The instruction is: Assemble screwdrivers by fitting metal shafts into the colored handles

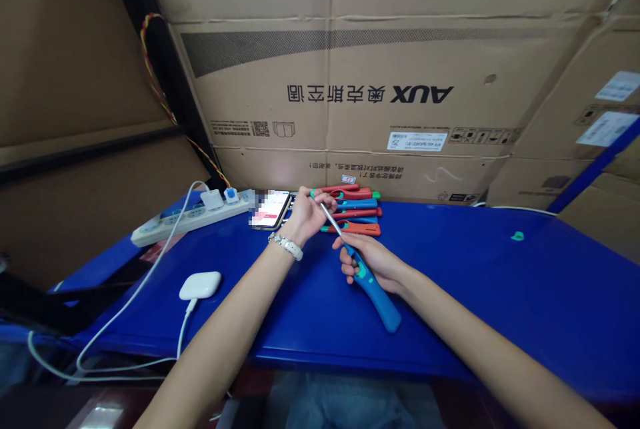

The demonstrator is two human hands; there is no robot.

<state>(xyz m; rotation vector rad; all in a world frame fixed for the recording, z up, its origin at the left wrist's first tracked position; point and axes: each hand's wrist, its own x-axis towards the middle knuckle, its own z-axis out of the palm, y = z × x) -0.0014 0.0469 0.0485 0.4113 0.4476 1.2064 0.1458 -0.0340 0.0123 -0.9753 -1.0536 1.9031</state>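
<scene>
My right hand [373, 259] is wrapped round the handle of a blue long-necked lighter [377, 296] with green trigger parts. Its metal neck slants up and left, with the tip end at my left hand [307, 212]. The fingers of that hand are curled, pinching a small green piece [313, 194] by the neck's end; the fingers partly hide it. Just behind my hands lies a row of red, orange and blue lighters [357, 228], side by side, their necks partly covered by my left hand. A phone [273, 209] with a lit screen rests left of that hand.
A power strip [190, 221] with plugs stands at the back left. A white earbud case [200, 285] on a cable [185, 332] lies at the front left. Far right on the blue table [450, 269] is a small green piece [517, 236]. Cardboard [350, 49] walls the back.
</scene>
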